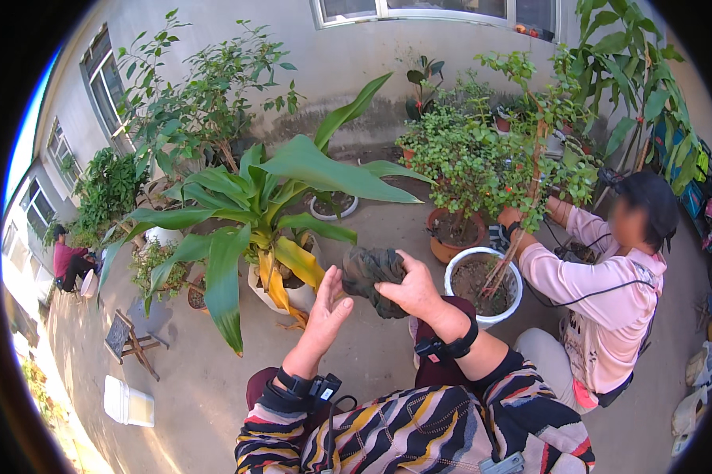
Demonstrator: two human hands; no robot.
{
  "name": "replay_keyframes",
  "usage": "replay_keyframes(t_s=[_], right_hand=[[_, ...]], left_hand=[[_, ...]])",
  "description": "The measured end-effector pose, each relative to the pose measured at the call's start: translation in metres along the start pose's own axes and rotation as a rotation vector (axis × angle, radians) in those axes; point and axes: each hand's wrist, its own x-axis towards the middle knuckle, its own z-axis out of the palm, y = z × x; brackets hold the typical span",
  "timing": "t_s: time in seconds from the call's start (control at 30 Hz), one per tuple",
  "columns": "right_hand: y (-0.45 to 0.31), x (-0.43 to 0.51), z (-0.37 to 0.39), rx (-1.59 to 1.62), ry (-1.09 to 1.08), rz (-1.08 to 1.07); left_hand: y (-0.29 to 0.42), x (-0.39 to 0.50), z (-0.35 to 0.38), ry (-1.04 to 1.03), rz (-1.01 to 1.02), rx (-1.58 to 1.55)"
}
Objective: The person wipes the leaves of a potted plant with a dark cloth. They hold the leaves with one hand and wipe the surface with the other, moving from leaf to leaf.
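Observation:
A crumpled dark cloth [372, 277] is bunched in my right hand [414, 288], whose fingers and thumb press into its right side. Just left of the cloth, my left hand [326, 309] has its palm turned inward and its thumb apart from the fingers. Beyond my hands stands a large broad-leaved plant [267, 204] in a white pot [261, 287]. Its upper leaves are green, while a few low ones have turned yellow [299, 260] and hang over the pot's rim. One long leaf [338, 175] reaches right, above the cloth.
At right, a co-worker [593, 284] in pink reaches into small-leaved plants near a white pot [485, 320] and a terracotta pot [445, 252]. A folding stool [132, 343] and a white bucket [129, 403] stand at left. Another person [68, 258] sits farther off.

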Motion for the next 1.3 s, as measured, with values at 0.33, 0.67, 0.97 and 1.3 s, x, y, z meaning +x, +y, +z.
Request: replay_keyframes(t_s=[0.33, 0.67, 0.97, 1.3], right_hand=[[-0.006, -0.037, 0.066, 0.506, -0.389, 0.289], [-0.012, 0.001, 0.055, -0.003, -0.175, 0.001], [-0.162, 0.241, -0.097, -0.050, 0.268, -0.185], [-0.141, 0.331, -0.090, -0.659, 0.243, 0.071]], left_hand=[[-0.013, -0.042, -0.008, 0.074, 0.060, -0.150], [-0.027, -0.083, -0.030, 0.228, 0.096, -0.545], [-0.066, -0.042, -0.073, 0.171, -0.070, -0.854], [-0.097, -0.001, -0.081, 0.240, -0.171, -0.995]])
